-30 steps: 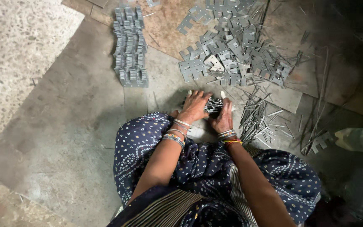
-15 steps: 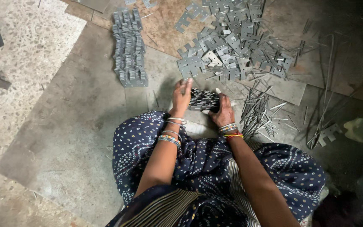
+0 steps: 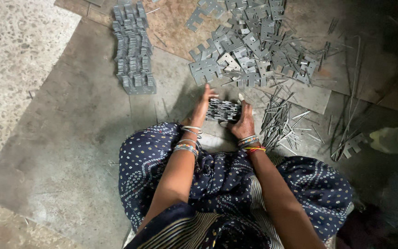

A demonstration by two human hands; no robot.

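Both hands, left hand (image 3: 202, 107) and right hand (image 3: 243, 121), fingers gripping stack of metal plates (image 3: 223, 110) mid-frame; loose plate pile (image 3: 249, 46) up top.

neat rows of plates (image 3: 133, 50); thin rods (image 3: 279, 122); stone floor (image 3: 61, 138)

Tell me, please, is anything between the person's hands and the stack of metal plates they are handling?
Nothing visible. The left hand presses one end of the stack of metal plates and the right hand grips the other end, both touching it directly on the floor.
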